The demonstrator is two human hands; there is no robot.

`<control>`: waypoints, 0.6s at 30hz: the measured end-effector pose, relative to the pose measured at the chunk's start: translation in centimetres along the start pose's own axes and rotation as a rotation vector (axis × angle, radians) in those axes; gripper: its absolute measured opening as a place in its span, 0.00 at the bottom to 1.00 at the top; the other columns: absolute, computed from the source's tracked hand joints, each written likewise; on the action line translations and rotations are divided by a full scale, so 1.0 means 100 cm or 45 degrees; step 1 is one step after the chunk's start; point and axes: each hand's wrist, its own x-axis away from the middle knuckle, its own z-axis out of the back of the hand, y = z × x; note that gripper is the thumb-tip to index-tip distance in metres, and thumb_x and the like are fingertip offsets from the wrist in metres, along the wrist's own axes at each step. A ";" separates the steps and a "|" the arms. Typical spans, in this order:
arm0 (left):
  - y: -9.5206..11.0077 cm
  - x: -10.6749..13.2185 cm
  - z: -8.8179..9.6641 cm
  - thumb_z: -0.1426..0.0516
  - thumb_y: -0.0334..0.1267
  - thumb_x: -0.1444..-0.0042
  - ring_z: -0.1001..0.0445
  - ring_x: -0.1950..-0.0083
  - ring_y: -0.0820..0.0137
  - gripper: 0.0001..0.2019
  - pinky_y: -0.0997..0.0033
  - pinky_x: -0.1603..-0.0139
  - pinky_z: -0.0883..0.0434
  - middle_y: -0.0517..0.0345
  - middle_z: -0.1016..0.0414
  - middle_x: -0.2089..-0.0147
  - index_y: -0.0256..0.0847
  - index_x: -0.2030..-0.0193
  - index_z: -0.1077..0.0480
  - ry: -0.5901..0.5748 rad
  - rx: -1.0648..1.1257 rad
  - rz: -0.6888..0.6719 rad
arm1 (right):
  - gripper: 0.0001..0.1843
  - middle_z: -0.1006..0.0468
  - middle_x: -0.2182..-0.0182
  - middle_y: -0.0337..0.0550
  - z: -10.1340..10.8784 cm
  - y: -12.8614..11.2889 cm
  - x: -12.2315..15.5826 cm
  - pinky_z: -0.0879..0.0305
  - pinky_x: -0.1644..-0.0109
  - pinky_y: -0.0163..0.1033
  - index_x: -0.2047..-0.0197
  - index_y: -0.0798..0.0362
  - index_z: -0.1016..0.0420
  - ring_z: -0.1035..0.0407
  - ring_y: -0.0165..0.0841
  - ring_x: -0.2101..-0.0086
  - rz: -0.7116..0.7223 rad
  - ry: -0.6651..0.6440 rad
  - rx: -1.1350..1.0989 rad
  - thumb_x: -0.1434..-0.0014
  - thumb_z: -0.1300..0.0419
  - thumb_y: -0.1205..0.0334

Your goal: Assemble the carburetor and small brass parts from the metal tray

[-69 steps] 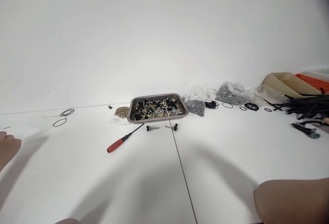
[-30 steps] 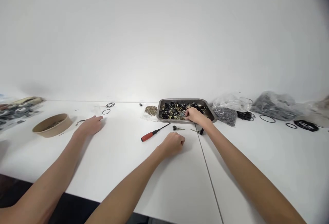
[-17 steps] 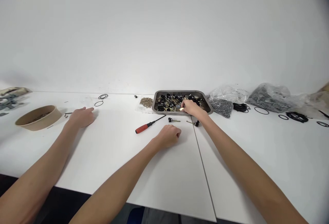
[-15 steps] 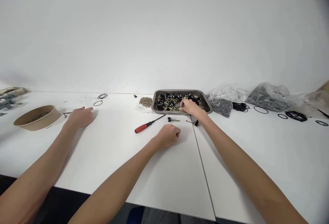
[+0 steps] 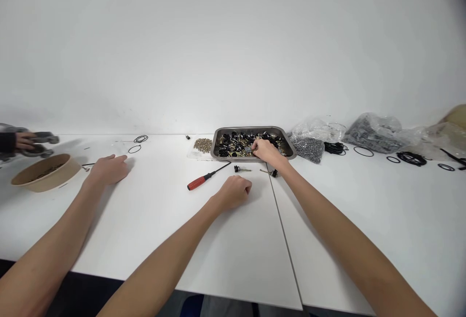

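Note:
My right hand (image 5: pixel 263 149) reaches into the grey metal tray (image 5: pixel 218 136), which holds several black and brass small parts. Its fingers are pinched together among the parts, and what they grip is too small to make out. My left hand (image 5: pixel 233 192) rests on the white table (image 5: pixel 174 229) as a closed fist, just in front of the tray. A red-handled screwdriver (image 5: pixel 204 178) lies to its left. Two small black-headed parts lie ahead of it: one part (image 5: pixel 238 168) straight ahead and the other part (image 5: pixel 273 173) beside my right wrist.
Another person's arm lies along the far left, its hand (image 5: pixel 108 168) flat on the table near black rings (image 5: pixel 134 149). A sleeved hand (image 5: pixel 22 140) holds a grey object above a brown bowl (image 5: pixel 41 179). Brass pieces (image 5: pixel 203 144) and plastic bags (image 5: pixel 371 128) line the back.
My right hand came from the far right into the tray and has shifted slightly left there. My left fist stays put. A sleeved hand with a grey object has appeared at the far left.

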 end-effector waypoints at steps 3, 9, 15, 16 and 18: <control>-0.001 0.000 0.001 0.45 0.45 0.38 0.28 0.50 0.66 0.17 0.60 0.50 0.26 0.48 0.31 0.47 0.38 0.46 0.33 -0.058 -0.006 -0.009 | 0.12 0.23 0.55 0.48 -0.004 0.004 -0.003 0.39 0.61 0.33 0.58 0.53 0.24 0.29 0.36 0.58 0.026 0.029 -0.022 0.45 0.42 0.70; -0.002 0.002 0.000 0.51 0.20 0.54 0.36 0.73 0.72 0.11 0.70 0.66 0.36 0.58 0.33 0.78 0.37 0.80 0.37 -0.096 -0.002 -0.031 | 0.12 0.22 0.57 0.46 -0.007 0.009 -0.007 0.41 0.62 0.33 0.60 0.52 0.23 0.29 0.35 0.60 0.054 0.056 -0.057 0.47 0.42 0.70; 0.021 0.006 0.048 0.56 0.19 0.65 0.48 0.78 0.75 0.11 0.72 0.73 0.46 0.61 0.45 0.83 0.39 0.83 0.51 0.126 0.078 -0.082 | 0.11 0.21 0.60 0.47 -0.008 0.010 -0.010 0.41 0.63 0.33 0.62 0.53 0.22 0.28 0.35 0.62 0.082 0.071 -0.060 0.49 0.42 0.70; 0.032 0.007 0.064 0.57 0.19 0.65 0.48 0.78 0.75 0.11 0.72 0.73 0.47 0.61 0.47 0.83 0.39 0.83 0.52 0.227 0.106 -0.119 | 0.11 0.21 0.60 0.48 -0.008 0.010 -0.010 0.41 0.63 0.33 0.62 0.53 0.22 0.28 0.35 0.63 0.086 0.074 -0.060 0.49 0.42 0.70; 0.053 0.010 0.097 0.58 0.19 0.64 0.48 0.78 0.75 0.11 0.72 0.74 0.47 0.61 0.47 0.83 0.40 0.82 0.53 0.372 0.113 -0.257 | 0.10 0.21 0.61 0.48 -0.007 0.010 -0.009 0.41 0.64 0.34 0.63 0.53 0.22 0.28 0.37 0.63 0.090 0.088 -0.067 0.49 0.42 0.70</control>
